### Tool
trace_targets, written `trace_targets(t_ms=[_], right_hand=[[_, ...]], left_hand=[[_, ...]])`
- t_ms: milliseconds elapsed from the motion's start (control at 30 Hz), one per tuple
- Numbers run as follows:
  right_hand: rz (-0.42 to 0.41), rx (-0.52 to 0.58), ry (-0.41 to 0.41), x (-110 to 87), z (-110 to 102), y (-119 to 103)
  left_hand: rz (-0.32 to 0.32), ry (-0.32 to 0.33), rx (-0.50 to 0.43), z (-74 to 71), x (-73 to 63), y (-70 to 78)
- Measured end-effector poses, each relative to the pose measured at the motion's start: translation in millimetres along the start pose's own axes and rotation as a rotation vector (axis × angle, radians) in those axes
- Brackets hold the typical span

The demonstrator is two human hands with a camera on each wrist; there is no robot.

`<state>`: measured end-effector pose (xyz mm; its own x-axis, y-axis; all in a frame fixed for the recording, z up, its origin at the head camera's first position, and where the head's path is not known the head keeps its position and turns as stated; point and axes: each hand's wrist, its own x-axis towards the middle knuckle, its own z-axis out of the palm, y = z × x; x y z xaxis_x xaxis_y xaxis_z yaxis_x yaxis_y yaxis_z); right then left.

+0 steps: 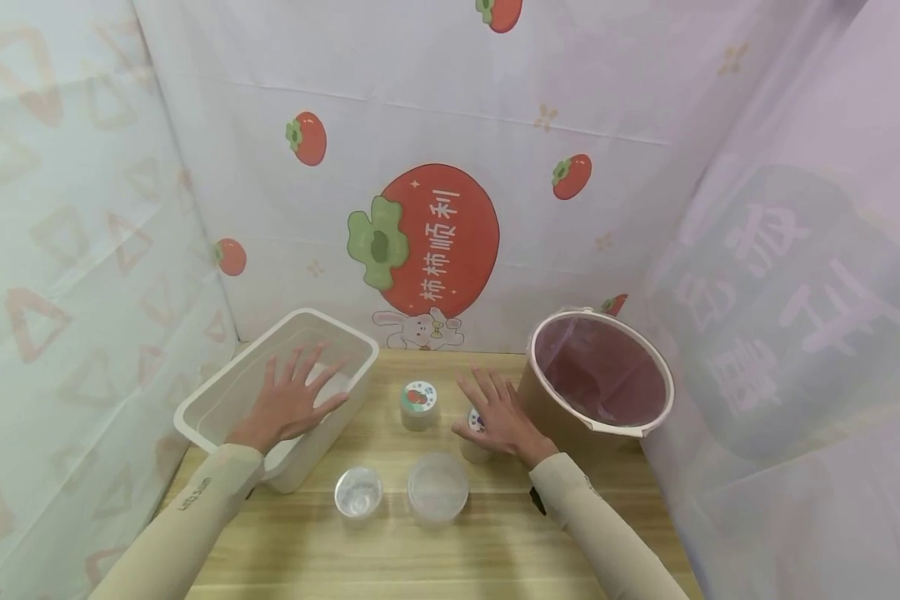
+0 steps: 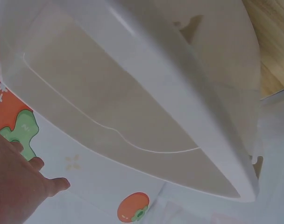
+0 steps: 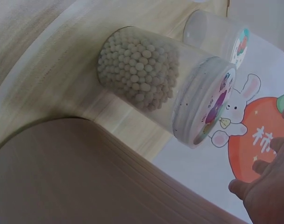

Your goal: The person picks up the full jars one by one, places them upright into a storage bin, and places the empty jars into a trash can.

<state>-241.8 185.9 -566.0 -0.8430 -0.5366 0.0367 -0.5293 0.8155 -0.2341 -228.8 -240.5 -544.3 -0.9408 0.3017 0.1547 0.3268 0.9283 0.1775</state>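
The left hand (image 1: 288, 404) hovers with its grip spread apart over the white bin (image 1: 217, 400) on the surface (image 1: 495, 542). The right hand (image 1: 498, 417), fingers apart and holding nothing, hangs over the bead jar (image 3: 165, 84), beside the bucket (image 1: 645, 425).

white bin (image 1: 217, 400), pink bucket (image 1: 648, 367), persimmon-print backdrop (image 1: 427, 242)

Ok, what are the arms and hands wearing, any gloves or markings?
No gloves: the left hand and right hand are bare. Both arms wear snug beige sleeves ending at the wrists; the left one carries small dark lettering, too small to read. No rings or watch visible.
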Motion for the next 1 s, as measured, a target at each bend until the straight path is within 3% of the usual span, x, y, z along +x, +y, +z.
trace_targets(t_ms=[67, 367, 567, 1000], right_hand=[[0.000, 0.004, 0.000, -0.6, 0.9, -0.4], [0.013, 0.038, -0.020, -3.7, 7.1, -0.3], [0.023, 0.028, -0.022, -6.0, 13.3, 2.3], [0.004, 0.032, 0.007, -15.3, 24.3, 6.8]], left_hand=[[-0.020, -0.028, 0.000, -4.2, -1.8, -1.1], [-0.046, 0.012, 0.017, -8.6, -12.7, -18.8], [-0.069, -0.009, 0.035, -9.4, -16.0, -31.1], [-0.126, 0.015, 0.032, -10.6, -34.0, -67.2]])
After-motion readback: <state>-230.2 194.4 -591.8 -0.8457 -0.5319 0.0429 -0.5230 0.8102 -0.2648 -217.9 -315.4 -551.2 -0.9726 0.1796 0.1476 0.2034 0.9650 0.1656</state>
